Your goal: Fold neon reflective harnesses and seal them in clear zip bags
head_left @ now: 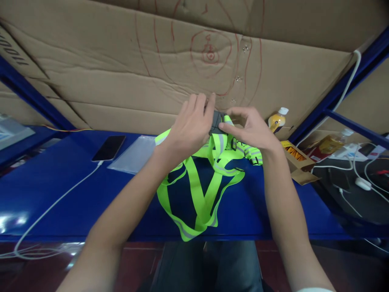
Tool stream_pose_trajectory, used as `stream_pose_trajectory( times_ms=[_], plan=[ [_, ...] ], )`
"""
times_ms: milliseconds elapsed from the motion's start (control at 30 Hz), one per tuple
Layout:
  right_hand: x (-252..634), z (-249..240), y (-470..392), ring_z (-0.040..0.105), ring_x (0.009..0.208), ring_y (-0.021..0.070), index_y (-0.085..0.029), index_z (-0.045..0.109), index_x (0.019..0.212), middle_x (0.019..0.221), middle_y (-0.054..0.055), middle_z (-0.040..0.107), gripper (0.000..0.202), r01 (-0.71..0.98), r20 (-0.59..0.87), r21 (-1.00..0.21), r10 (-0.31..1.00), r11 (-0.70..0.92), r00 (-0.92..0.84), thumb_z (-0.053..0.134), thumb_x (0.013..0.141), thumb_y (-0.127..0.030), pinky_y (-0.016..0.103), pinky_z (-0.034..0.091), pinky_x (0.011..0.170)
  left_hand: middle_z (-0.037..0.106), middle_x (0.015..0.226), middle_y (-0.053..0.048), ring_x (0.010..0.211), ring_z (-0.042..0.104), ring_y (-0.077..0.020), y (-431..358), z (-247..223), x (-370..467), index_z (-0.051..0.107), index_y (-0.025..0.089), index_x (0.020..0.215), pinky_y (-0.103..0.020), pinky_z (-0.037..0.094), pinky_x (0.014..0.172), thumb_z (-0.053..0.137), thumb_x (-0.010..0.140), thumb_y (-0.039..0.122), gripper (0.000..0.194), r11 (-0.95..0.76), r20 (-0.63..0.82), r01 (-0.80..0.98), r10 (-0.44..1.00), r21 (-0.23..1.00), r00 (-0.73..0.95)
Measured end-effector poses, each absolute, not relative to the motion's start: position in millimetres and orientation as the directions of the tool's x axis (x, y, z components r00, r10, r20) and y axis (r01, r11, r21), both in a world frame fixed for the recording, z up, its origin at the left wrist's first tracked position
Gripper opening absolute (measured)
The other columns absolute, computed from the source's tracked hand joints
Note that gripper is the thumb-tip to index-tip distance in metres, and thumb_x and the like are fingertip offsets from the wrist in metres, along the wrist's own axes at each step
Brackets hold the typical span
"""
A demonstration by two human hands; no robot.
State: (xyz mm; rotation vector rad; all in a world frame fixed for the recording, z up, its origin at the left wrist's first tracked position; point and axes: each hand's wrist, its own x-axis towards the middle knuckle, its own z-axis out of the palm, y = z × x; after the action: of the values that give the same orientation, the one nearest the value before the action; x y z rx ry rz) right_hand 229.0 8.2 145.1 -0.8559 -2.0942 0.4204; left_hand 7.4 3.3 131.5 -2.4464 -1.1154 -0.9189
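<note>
A neon yellow-green reflective vest (197,192) made of straps with silver stripes lies on the blue table, its lower loops spread toward me. At its top is a dark grey patch (216,123) between my two hands. My left hand (194,123) is closed at the patch's left side, back of the hand toward me, its thumb hidden. My right hand (251,127) grips the patch's right edge, thumb in front and fingers behind. Small black buckles (234,144) sit on the straps below my right hand.
On the blue table (75,194) lie a phone (108,148) with a white cable and a clear plastic sleeve (135,154). To the right stand a drink bottle (277,119) and an opened small carton (299,162). A cardboard wall (106,81) rises behind.
</note>
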Motion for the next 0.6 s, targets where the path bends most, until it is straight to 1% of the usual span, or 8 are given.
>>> stream_pose_trajectory(
  times_ms=[67,133,233,300,367,467,533,600],
  plan=[
    [233.5,142.6,10.6,0.064,0.081,0.0191,-0.022,0.069,0.087,0.082,0.002,0.068,0.044,0.349,0.573,-0.603,0.694,0.717,-0.436,0.083,0.089,-0.064,0.035,0.058,0.074,0.056,0.149,-0.023,0.143,0.053,-0.042,3.4,134.9,1.2,0.041,0.017,0.167,-0.056,0.047,0.12,0.067,0.096,0.023,0.076,-0.75,0.644,0.66,0.529,0.05,0.552],
    [236.5,140.8,12.6,0.066,0.084,0.0192,-0.022,0.071,0.089,0.085,0.002,0.069,0.049,0.302,0.607,-0.62,0.687,0.724,-0.399,0.083,0.088,-0.07,0.034,0.057,0.074,0.058,0.15,-0.02,0.141,0.056,-0.038,1.8,141.8,-7.2,0.045,0.02,0.164,-0.053,0.048,0.12,0.072,0.095,0.032,0.075,-0.825,0.622,0.553,0.495,0.117,0.607],
    [238.9,143.0,11.6,0.07,0.09,0.0217,-0.023,0.075,0.096,0.094,0.004,0.074,0.048,0.317,0.67,-0.563,0.646,0.763,-0.366,0.08,0.091,-0.07,0.037,0.058,0.081,0.067,0.142,-0.014,0.134,0.063,-0.0324,-1.3,153.7,-20.3,0.061,0.023,0.147,-0.047,0.05,0.118,0.071,0.098,0.042,0.053,-0.86,0.605,0.463,0.489,0.213,0.629],
    [238.4,147.9,5.8,0.071,0.095,0.0233,-0.024,0.077,0.101,0.099,0.005,0.076,0.043,0.381,0.698,-0.473,0.602,0.794,-0.388,0.076,0.096,-0.066,0.04,0.058,0.088,0.074,0.128,-0.011,0.123,0.068,-0.0304,-2.0,158.3,-26.8,0.07,0.025,0.13,-0.044,0.053,0.112,0.068,0.101,0.045,0.035,-0.836,0.608,0.492,0.526,0.242,0.595],
    [236.0,153.6,-3.9,0.071,0.101,0.0254,-0.024,0.078,0.112,0.108,0.007,0.077,0.038,0.479,0.699,-0.357,0.57,0.802,-0.432,0.074,0.099,-0.06,0.043,0.057,0.096,0.076,0.117,-0.009,0.116,0.07,-0.0308,-1.6,159.4,-30.8,0.074,0.026,0.12,-0.045,0.055,0.108,0.067,0.103,0.046,0.028,-0.812,0.616,0.542,0.545,0.218,0.568],
    [230.1,159.1,-18.7,0.067,0.117,0.0327,-0.028,0.074,0.13,0.123,0.009,0.074,0.041,0.63,0.661,-0.159,0.556,0.76,-0.504,0.074,0.099,-0.054,0.053,0.053,0.107,0.073,0.119,-0.011,0.123,0.067,-0.0348,-2.4,158.0,-32.6,0.077,0.029,0.115,-0.05,0.054,0.108,0.065,0.104,0.045,0.023,-0.795,0.648,0.59,0.525,0.142,0.552],
    [226.2,159.7,-24.3,0.061,0.126,0.0396,-0.029,0.076,0.128,0.122,0.01,0.072,0.036,0.708,0.672,-0.037,0.542,0.705,-0.504,0.074,0.099,-0.051,0.062,0.049,0.111,0.071,0.121,-0.011,0.128,0.064,-0.0367,-5.5,157.7,-31.7,0.079,0.031,0.112,-0.053,0.053,0.11,0.064,0.104,0.045,0.022,-0.768,0.674,0.63,0.524,0.111,0.521],
    [222.9,158.7,-25.7,0.056,0.13,0.0449,-0.03,0.079,0.118,0.115,0.012,0.072,0.026,0.764,0.72,0.036,0.513,0.645,-0.467,0.073,0.1,-0.048,0.071,0.045,0.111,0.07,0.12,-0.012,0.13,0.063,-0.0379,-10.2,158.7,-29.6,0.078,0.031,0.109,-0.055,0.053,0.111,0.064,0.104,0.047,0.023,-0.736,0.69,0.67,0.532,0.09,0.491]
  ],
)
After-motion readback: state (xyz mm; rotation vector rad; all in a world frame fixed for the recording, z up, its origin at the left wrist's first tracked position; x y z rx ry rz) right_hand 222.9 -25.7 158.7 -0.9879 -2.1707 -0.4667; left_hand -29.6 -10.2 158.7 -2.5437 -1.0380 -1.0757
